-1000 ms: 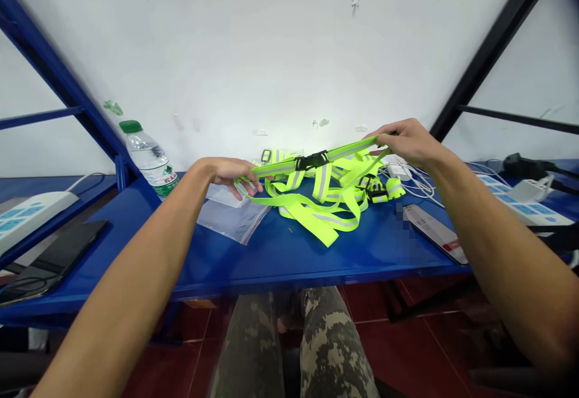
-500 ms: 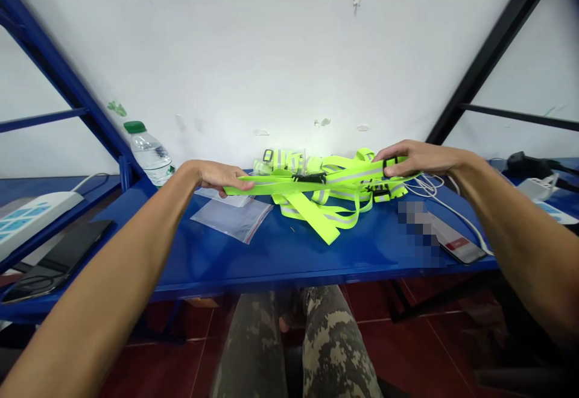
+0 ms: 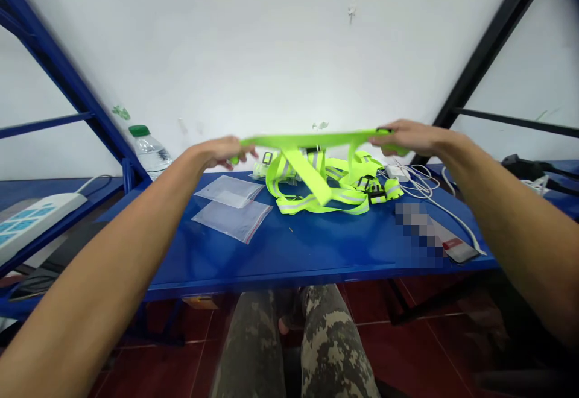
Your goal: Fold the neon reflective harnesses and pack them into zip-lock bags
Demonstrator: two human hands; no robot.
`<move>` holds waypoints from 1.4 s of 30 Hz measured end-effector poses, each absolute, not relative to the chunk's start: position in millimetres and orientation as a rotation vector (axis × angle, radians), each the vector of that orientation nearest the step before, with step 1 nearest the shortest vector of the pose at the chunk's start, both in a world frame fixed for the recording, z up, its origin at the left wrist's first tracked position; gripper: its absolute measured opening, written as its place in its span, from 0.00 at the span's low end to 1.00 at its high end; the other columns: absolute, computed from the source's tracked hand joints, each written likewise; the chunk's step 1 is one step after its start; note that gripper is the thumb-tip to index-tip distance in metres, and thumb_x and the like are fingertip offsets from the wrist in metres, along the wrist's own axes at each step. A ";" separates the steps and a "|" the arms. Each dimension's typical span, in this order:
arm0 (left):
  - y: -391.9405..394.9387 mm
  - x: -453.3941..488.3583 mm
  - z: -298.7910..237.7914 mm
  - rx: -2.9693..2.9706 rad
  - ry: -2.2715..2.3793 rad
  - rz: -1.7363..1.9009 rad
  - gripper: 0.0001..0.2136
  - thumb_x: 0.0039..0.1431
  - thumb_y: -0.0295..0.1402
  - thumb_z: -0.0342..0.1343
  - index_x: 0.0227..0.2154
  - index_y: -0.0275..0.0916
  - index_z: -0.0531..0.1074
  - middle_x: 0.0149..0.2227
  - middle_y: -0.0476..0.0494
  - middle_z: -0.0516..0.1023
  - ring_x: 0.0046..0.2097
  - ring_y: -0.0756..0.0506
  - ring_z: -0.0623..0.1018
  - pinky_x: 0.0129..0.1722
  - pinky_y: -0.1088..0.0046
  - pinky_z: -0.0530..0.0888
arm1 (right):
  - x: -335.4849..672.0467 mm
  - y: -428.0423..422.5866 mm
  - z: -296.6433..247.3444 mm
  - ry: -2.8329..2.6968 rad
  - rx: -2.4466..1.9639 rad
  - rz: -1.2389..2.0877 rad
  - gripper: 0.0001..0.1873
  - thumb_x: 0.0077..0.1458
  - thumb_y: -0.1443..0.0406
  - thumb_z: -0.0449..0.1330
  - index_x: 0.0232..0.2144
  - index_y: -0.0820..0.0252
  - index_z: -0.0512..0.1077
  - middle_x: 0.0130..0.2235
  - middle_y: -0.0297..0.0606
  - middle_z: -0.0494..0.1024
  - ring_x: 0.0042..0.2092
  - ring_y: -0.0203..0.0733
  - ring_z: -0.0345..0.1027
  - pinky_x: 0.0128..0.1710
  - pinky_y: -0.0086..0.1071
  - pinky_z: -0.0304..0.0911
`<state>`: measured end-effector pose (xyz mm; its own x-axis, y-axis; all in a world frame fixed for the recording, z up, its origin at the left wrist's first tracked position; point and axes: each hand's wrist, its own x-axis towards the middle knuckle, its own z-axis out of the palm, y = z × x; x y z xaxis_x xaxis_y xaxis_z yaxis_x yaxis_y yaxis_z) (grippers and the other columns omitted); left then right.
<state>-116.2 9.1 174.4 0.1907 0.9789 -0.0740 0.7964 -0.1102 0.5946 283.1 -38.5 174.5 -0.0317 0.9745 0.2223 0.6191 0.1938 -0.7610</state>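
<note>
A neon-yellow reflective strap (image 3: 332,139) is stretched level between my two hands above the blue table. Its left end is gripped by my left hand (image 3: 226,149), which is somewhat blurred. My right hand (image 3: 402,135) is closed on the other end, near a black buckle. One loose tail of the strap hangs down at the middle. Below and behind lie more neon-yellow reflective straps (image 3: 344,202) with grey stripes and black buckles, heaped on the table. Two clear zip bags (image 3: 235,220) lie flat and overlapping, below my left hand.
A water bottle (image 3: 151,151) with a green cap stands at the back left. On the left is a white power strip (image 3: 40,220). A phone (image 3: 459,250), partly pixelated, lies at right by white cables (image 3: 423,184). The blue table edge (image 3: 271,288) runs above my knees.
Both hands have risen with the strap, lifting it off the heap. Its hanging tail has come up too, and more of the bags and the white cables now shows.
</note>
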 end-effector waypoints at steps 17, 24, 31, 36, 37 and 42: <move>-33.0 -135.6 57.2 2.734 1.549 0.156 0.10 0.59 0.37 0.50 0.36 0.40 0.75 0.37 0.40 0.78 0.43 0.40 0.74 0.42 0.67 0.67 | 265.8 -60.0 11.9 -2.326 -1.469 -0.101 0.23 0.45 0.76 0.49 0.44 0.60 0.71 0.46 0.47 0.73 0.49 0.53 0.67 0.50 0.42 0.61; -47.1 -110.0 67.9 2.618 1.416 -0.209 0.50 0.38 0.67 0.58 0.61 0.38 0.65 0.57 0.30 0.71 0.59 0.28 0.66 0.54 0.57 0.66 | 262.7 -74.4 6.0 -2.531 -1.637 0.072 0.25 0.41 0.74 0.55 0.45 0.60 0.71 0.51 0.48 0.72 0.55 0.55 0.63 0.53 0.43 0.60; -73.3 -50.7 45.5 2.805 1.343 0.168 0.33 0.51 0.52 0.61 0.55 0.37 0.64 0.54 0.33 0.70 0.54 0.34 0.70 0.52 0.60 0.68 | 236.2 -86.7 21.8 -2.534 -1.748 0.137 0.30 0.55 0.49 0.59 0.54 0.57 0.71 0.57 0.52 0.70 0.60 0.62 0.61 0.56 0.52 0.59; -81.0 -51.0 37.0 2.744 1.219 0.148 0.12 0.61 0.38 0.55 0.44 0.39 0.69 0.46 0.38 0.74 0.50 0.38 0.73 0.48 0.62 0.70 | 238.6 -91.2 15.2 -2.400 -1.688 0.257 0.26 0.58 0.53 0.58 0.54 0.60 0.70 0.56 0.51 0.72 0.56 0.57 0.68 0.55 0.46 0.63; -81.9 -50.9 39.0 2.755 1.219 0.122 0.10 0.61 0.37 0.55 0.43 0.39 0.69 0.46 0.38 0.75 0.50 0.38 0.73 0.48 0.62 0.71 | 241.1 -91.4 14.5 -2.358 -1.685 0.307 0.27 0.57 0.53 0.59 0.55 0.61 0.69 0.56 0.50 0.73 0.56 0.56 0.68 0.55 0.45 0.63; -86.3 -16.8 47.5 2.886 1.354 0.161 0.11 0.58 0.40 0.57 0.39 0.39 0.73 0.50 0.33 0.71 0.54 0.33 0.69 0.47 0.56 0.71 | 244.9 -86.6 7.6 -2.252 -1.656 0.434 0.23 0.53 0.56 0.63 0.50 0.58 0.72 0.52 0.45 0.77 0.52 0.54 0.72 0.51 0.43 0.67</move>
